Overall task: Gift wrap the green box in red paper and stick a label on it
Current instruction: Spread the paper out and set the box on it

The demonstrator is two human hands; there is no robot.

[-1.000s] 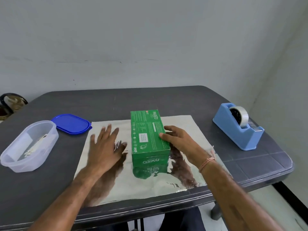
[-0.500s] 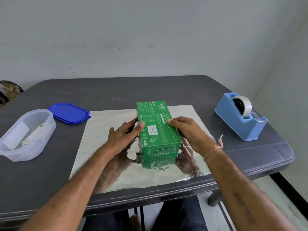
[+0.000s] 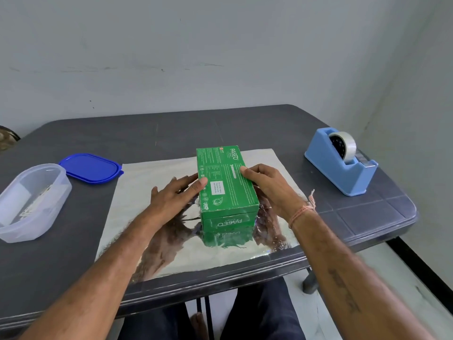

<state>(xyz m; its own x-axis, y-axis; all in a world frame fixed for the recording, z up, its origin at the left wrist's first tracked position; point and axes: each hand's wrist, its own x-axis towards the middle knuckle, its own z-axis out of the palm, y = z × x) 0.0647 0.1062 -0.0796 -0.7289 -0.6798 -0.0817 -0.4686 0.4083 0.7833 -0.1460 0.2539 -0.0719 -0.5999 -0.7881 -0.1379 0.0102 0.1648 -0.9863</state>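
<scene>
The green box (image 3: pixel 226 185) lies lengthwise in the middle of a sheet of wrapping paper (image 3: pixel 144 190), whose shiny silver side faces up and mirrors the box and my arms. My left hand (image 3: pixel 171 195) is against the box's left side, thumb on the top face. My right hand (image 3: pixel 269 185) grips the right side, thumb on top and fingers down the far wall. The paper's red side and any label are not visible.
A blue tape dispenser (image 3: pixel 340 168) with a clear roll stands at the right of the dark table (image 3: pixel 171 133). On the left sit an open clear plastic container (image 3: pixel 31 200) and its blue lid (image 3: pixel 90 168). The paper's near edge reaches the table's front edge.
My left hand left the paper, where it lay flat, and came to the box's left side. My right hand stayed on the box.
</scene>
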